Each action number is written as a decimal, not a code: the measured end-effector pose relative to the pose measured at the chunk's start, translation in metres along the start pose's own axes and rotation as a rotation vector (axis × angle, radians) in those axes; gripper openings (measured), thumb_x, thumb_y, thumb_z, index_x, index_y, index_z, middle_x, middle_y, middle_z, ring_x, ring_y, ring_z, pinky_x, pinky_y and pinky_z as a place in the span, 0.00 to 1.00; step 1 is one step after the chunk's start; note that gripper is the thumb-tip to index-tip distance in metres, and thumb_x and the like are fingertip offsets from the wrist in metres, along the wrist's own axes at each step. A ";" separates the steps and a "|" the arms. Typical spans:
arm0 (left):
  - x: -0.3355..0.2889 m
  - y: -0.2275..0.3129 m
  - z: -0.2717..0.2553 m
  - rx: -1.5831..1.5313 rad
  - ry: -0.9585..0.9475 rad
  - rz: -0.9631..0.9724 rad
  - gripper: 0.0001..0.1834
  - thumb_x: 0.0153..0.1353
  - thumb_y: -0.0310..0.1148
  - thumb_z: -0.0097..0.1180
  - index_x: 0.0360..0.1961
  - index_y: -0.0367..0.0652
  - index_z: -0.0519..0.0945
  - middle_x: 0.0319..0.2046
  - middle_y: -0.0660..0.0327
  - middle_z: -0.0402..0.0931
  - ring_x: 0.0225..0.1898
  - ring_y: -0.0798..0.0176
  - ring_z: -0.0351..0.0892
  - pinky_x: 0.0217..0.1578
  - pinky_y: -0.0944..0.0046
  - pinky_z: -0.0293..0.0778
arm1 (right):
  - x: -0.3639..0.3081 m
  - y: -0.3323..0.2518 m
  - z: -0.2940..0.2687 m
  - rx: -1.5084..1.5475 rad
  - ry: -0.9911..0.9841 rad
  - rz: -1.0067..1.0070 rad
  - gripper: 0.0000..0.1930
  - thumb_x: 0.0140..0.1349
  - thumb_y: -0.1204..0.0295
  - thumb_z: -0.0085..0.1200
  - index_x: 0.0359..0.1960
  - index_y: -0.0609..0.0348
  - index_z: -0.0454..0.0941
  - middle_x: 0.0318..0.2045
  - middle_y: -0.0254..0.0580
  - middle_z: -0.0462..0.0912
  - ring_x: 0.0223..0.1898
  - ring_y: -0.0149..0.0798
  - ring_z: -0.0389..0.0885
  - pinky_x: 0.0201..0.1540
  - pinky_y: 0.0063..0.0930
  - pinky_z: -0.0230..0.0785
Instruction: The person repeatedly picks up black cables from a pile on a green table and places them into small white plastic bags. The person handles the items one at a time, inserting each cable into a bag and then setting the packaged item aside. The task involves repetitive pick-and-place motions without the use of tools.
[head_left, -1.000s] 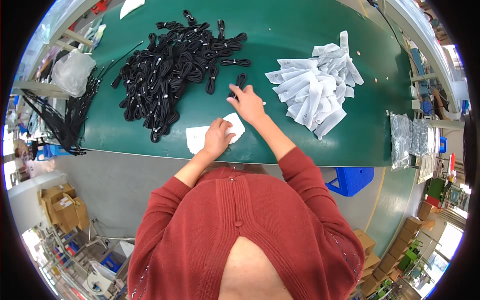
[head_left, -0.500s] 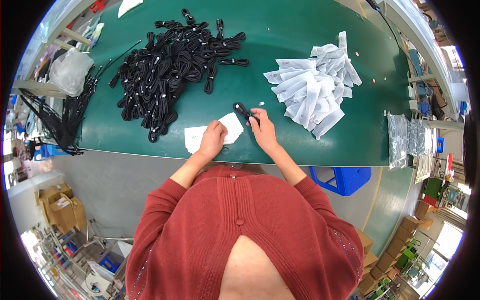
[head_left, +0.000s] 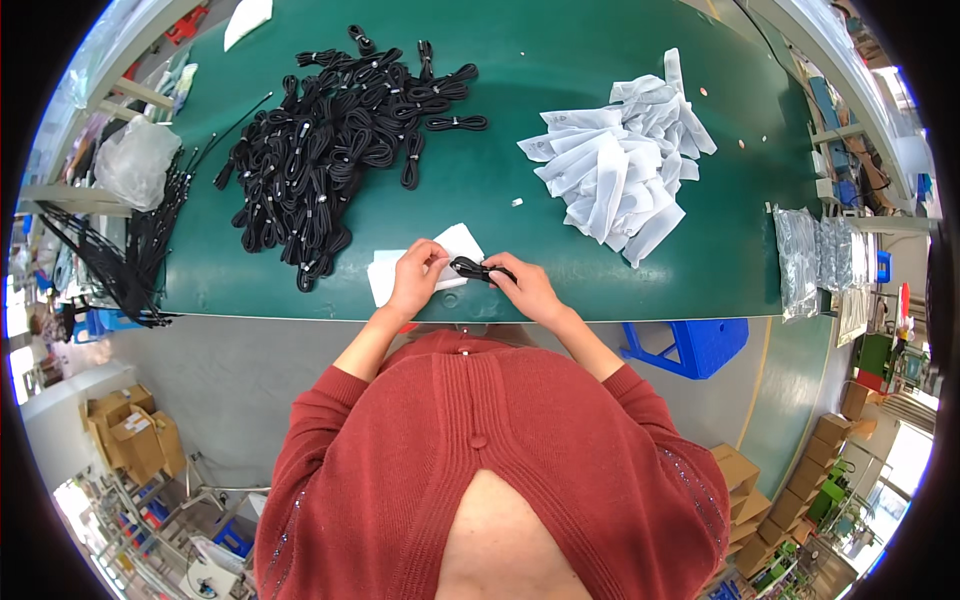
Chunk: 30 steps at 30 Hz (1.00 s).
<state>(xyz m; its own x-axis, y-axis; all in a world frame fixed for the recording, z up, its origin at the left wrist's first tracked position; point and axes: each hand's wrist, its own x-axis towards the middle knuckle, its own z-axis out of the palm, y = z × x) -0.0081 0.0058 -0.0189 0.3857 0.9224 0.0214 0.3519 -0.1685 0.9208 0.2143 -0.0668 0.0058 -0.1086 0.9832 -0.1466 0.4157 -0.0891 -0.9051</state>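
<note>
My right hand (head_left: 528, 292) is closed around a coiled black cable (head_left: 468, 267), whose looped end points left toward my other hand. With fingers pinched, my left hand (head_left: 416, 280) grips the edge of a thin white bag at the top of a stack of flat white bags (head_left: 460, 241) near the table's front edge. The cable's looped end is right at that bag's edge; whether any of it is inside I cannot tell. Beyond my left hand lies a large heap of coiled black cables (head_left: 325, 150). To the far right is a pile of filled white bags (head_left: 610, 170).
The green table (head_left: 510, 110) carries small scraps. Long black cables (head_left: 120, 260) and a clear plastic bag (head_left: 137, 163) are at its left end. Clear plastic packs (head_left: 797, 262) hang at the right end. A blue stool (head_left: 690, 347) stands below the front edge.
My right hand has brought the cable left and nearer, up to my left hand. The left fingers have lifted a bag's edge. The whole view has shifted slightly.
</note>
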 end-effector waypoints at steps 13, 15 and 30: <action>0.001 0.037 -0.003 0.163 -0.133 0.263 0.07 0.53 0.20 0.60 0.32 0.38 0.76 0.36 0.56 0.76 0.42 0.50 0.75 0.45 0.57 0.71 | 0.001 -0.001 0.029 0.433 0.146 -0.039 0.21 0.58 0.76 0.62 0.55 0.57 0.75 0.41 0.39 0.73 0.32 0.30 0.73 0.35 0.22 0.68; 0.003 0.041 -0.004 -0.010 -0.087 0.165 0.05 0.57 0.20 0.58 0.33 0.37 0.76 0.38 0.57 0.76 0.42 0.55 0.76 0.46 0.59 0.71 | 0.003 -0.011 0.031 0.447 0.226 -0.082 0.22 0.56 0.77 0.63 0.53 0.57 0.74 0.43 0.40 0.71 0.32 0.31 0.74 0.35 0.23 0.69; 0.036 0.057 0.016 -0.419 -0.130 -0.108 0.11 0.68 0.27 0.53 0.49 0.35 0.75 0.49 0.58 0.77 0.53 0.66 0.74 0.58 0.65 0.66 | 0.037 -0.013 -0.095 -0.552 0.790 -0.098 0.14 0.58 0.69 0.60 0.45 0.56 0.78 0.48 0.48 0.73 0.44 0.49 0.73 0.44 0.45 0.67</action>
<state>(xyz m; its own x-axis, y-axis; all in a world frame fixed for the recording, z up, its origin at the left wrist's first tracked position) 0.0391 0.0242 0.0281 0.4790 0.8711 -0.1082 0.0309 0.1064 0.9938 0.2908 -0.0143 0.0502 0.3891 0.8239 0.4121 0.8245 -0.1119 -0.5548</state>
